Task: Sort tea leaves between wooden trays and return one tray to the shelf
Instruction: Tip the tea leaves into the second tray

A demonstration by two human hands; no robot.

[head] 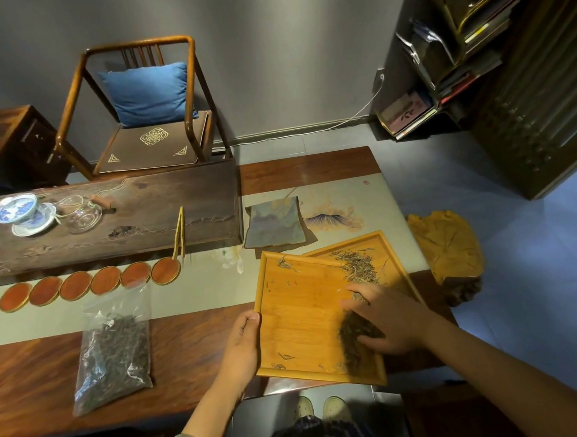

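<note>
Two wooden trays lie at the lower right of the desk [34,365]. The near tray [301,319] overlaps the far tray [381,246], which sits just behind it toward the right. The left hand [243,344] grips the near tray's left rim, thumb on top and fingers curled under the edge. The right hand [393,316] rests flat inside the near tray at its right side, its fingers [353,290] spread and relaxed over a dark pile of tea leaves [355,341]. Pale leaves [358,266] are heaped in the far tray. Left of the trays lies a clear bag of dark tea [115,350], with a row of round coasters [90,283] above it.
</note>
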